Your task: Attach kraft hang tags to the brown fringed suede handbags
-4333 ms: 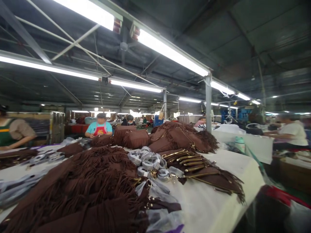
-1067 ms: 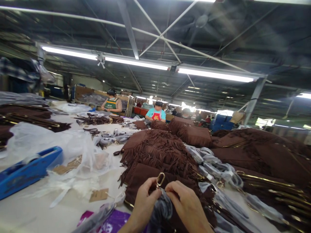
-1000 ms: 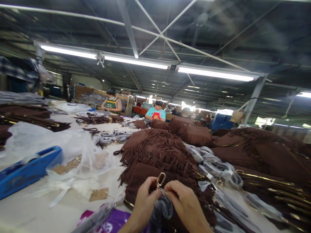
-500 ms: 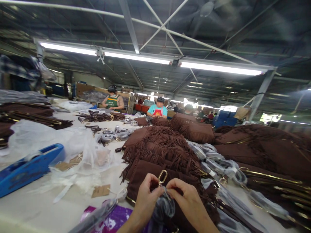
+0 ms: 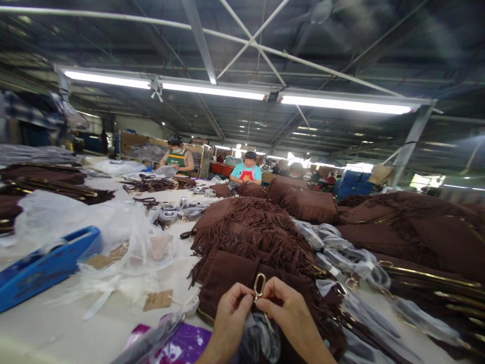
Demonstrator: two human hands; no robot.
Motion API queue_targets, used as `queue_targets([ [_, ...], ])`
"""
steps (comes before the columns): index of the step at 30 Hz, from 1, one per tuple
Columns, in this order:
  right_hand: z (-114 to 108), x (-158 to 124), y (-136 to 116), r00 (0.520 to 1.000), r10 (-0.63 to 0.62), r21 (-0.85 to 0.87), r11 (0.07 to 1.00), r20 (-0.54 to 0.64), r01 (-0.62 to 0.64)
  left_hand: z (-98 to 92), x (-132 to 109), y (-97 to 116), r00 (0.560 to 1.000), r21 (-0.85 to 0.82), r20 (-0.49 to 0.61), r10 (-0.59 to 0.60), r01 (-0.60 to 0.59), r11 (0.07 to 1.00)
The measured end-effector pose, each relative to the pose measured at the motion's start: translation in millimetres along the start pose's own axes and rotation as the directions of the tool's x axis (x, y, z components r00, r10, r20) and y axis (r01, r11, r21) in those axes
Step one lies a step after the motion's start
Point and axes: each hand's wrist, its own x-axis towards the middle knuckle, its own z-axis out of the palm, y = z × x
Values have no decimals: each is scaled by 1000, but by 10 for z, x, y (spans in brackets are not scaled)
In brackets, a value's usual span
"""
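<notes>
So, L fingers (image 5: 245, 303) & R fingers (image 5: 268, 305) in near-closed pinch on gold clasp (image 5: 258, 295).

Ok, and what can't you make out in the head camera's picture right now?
In the head view:
Clasp: lower end, hidden by the fingertips of the left hand and right hand.
Wrapped bundle: right side, partly behind the right hand; contents, blurred by plastic.
Tag: print, too small.
Blue dispenser: left end, cut off by the left edge.
</notes>
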Motion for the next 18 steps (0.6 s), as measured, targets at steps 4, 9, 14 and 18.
queue_targets([
  [4, 24, -62, 177, 986, -157, -187, 972, -58, 144, 56, -52, 123, 997, 85, -34, 72, -69, 994],
  [9, 14, -239, 177, 915, -367, -377, 882, -168, 284, 137, -123, 544, 966, 257, 22, 258, -254, 932],
  [14, -130, -439, -247, 849, -461, -282, 877, -259, 390, 274, -224, 1123, 873, 296, 271, 405, -476, 828],
  [18, -343, -597, -465, 895, -361, -99, 933, -261, 347, 278, -240, 1436, 794, 273, 404, 455, -579, 769],
])
